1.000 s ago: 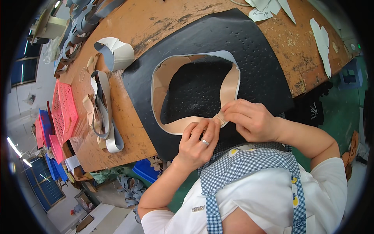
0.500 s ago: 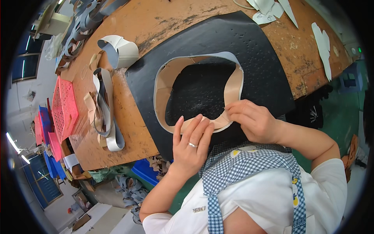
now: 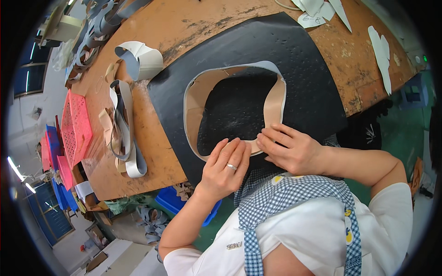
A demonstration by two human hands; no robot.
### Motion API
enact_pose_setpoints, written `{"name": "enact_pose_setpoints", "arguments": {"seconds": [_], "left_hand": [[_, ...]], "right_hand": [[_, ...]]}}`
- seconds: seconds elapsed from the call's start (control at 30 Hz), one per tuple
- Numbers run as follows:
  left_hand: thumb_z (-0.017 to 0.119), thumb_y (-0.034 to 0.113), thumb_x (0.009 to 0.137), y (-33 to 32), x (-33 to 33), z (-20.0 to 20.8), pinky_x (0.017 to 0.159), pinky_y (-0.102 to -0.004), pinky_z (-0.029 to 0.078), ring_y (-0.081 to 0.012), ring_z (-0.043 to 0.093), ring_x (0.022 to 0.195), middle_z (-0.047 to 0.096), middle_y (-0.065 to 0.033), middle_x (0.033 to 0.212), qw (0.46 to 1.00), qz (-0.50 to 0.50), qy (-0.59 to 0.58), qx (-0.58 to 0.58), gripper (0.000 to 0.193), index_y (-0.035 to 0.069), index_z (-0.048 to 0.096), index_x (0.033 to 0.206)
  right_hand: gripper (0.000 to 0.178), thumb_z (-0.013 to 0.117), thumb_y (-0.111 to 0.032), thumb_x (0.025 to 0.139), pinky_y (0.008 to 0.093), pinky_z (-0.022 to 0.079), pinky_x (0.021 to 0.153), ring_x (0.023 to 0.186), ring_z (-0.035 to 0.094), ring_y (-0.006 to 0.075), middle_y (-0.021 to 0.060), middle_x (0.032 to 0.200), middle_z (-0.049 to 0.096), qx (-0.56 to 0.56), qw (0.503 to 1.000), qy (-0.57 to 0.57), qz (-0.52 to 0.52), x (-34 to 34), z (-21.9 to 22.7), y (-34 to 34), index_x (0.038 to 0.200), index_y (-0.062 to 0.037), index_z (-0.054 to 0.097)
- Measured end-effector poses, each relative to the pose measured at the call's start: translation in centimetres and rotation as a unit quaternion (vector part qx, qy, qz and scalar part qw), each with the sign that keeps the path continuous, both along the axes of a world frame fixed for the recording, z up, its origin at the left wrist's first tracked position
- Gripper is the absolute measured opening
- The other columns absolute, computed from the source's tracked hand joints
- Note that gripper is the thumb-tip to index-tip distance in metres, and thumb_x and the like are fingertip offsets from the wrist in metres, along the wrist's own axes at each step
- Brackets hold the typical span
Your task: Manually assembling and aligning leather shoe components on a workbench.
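A closed loop of leather strip (image 3: 275, 99), tan on its inner face and grey-blue outside, stands on edge on a black rubber mat (image 3: 308, 69). At the loop's near side, my left hand (image 3: 223, 169), with a ring on one finger, has its fingers bent over the strip and the thumb hidden. Close beside it on the right, my right hand (image 3: 294, 149) pinches the same near edge with fingers over the strip. A short length of tan lining shows between the two hands. What lies under the fingertips is hidden.
On the wooden table (image 3: 156, 152), curled strips (image 3: 134, 158) and a white-and-grey curved piece (image 3: 149, 62) lie left of the mat. A pink basket (image 3: 76, 126) sits at the left edge. White paper patterns (image 3: 380, 57) lie far right. A blue bin (image 3: 172, 202) stands below the table's near edge.
My right hand has slid left along the near edge, closer to my left hand, and now lies over the strip. My left hand has shifted slightly, its fingers closer together.
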State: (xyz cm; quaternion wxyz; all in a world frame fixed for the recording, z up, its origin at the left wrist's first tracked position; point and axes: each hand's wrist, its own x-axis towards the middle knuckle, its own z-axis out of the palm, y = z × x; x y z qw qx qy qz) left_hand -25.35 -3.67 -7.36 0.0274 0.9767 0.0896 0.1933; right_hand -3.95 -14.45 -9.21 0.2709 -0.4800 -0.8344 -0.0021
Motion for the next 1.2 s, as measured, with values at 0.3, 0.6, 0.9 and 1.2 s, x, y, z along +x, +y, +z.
{"name": "enact_pose_setpoints", "arguments": {"seconds": [0.3, 0.6, 0.9, 1.2], "left_hand": [[0.067, 0.002, 0.079, 0.3, -1.0, 0.4, 0.091, -0.0367, 0.057, -0.0274, 0.071, 0.101, 0.07, -0.0138, 0.107, 0.999, -0.013, 0.024, 0.027, 0.026, -0.002, 0.074, 0.104], [0.066, 0.005, 0.083, -0.2, -1.8, 0.8, 0.103, -0.0464, 0.048, -0.0226, 0.069, 0.101, 0.068, -0.0082, 0.101, 0.998, 0.05, -0.011, 0.042, 0.018, 0.004, 0.072, 0.1], [0.068, 0.007, 0.081, -0.4, -2.7, 0.6, 0.1, -0.0459, 0.051, -0.0208, 0.068, 0.097, 0.067, -0.0072, 0.099, 0.999, 0.035, -0.026, 0.032, 0.013, 0.004, 0.071, 0.093], [0.07, 0.004, 0.074, -0.4, -1.9, 0.0, 0.083, -0.04, 0.056, -0.0251, 0.068, 0.094, 0.065, -0.0103, 0.102, 0.999, 0.01, -0.04, 0.006, 0.022, 0.002, 0.071, 0.096]], "right_hand": [[0.031, 0.073, -0.013, 0.081, 0.0456, 0.053, 0.098, 0.109, 0.066, 0.0312, 0.0164, 0.108, 0.067, 0.011, 1.0, 0.0, -0.008, 0.1, -0.3, 0.0, 0.105, 0.006, 0.071], [0.03, 0.069, -0.015, 0.074, 0.0365, 0.056, 0.081, 0.088, 0.066, 0.0261, 0.0131, 0.088, 0.066, 0.037, 0.998, -0.016, -0.049, -2.1, 0.4, 1.7, 0.097, 0.0048, 0.071], [0.033, 0.066, -0.007, 0.073, 0.0278, 0.053, 0.066, 0.08, 0.061, 0.0212, 0.0117, 0.09, 0.062, 0.003, 1.0, 0.026, 0.006, -3.2, 0.5, 2.9, 0.103, 0.008, 0.069], [0.033, 0.07, -0.006, 0.072, 0.028, 0.051, 0.058, 0.075, 0.059, 0.019, 0.0068, 0.088, 0.063, -0.015, 0.992, 0.122, -0.006, -3.0, -0.5, 3.2, 0.104, 0.0052, 0.07]]}}
